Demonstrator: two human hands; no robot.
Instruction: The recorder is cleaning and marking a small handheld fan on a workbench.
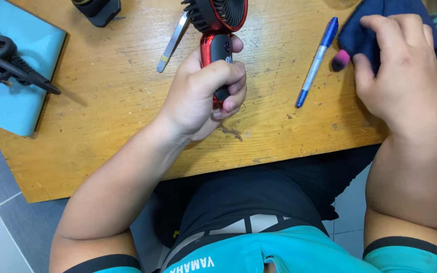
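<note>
1. Your left hand (206, 91) is fisted tight around the handle of the small red-and-black handheld fan (217, 30), thumb lying along the handle's front. The fan is upright over the middle of the scuffed wooden tabletop (117, 126), and its round black grille is cut off by the top edge of the view.
2. Your right hand (400, 76) lies palm-down on the dark blue cloth (360, 30) at the table's far right corner, fingers curled over it (pressing or pinching, can't tell which).
3. A pink-and-black rounded tip (340, 59) pokes out from under the cloth, just beside your right fingers.
4. The blue-and-white pen (317, 61) lies diagonal on the wood, between the fan and the cloth, touching neither.
5. The flat metal tweezers (173, 43) lie just left of the fan handle.
6. At the far left, the light blue rectangular pad (21, 96) has a black cable (6, 65) lying across it.
7. A black object (97, 10) sits at the top edge, mostly out of view.
</note>
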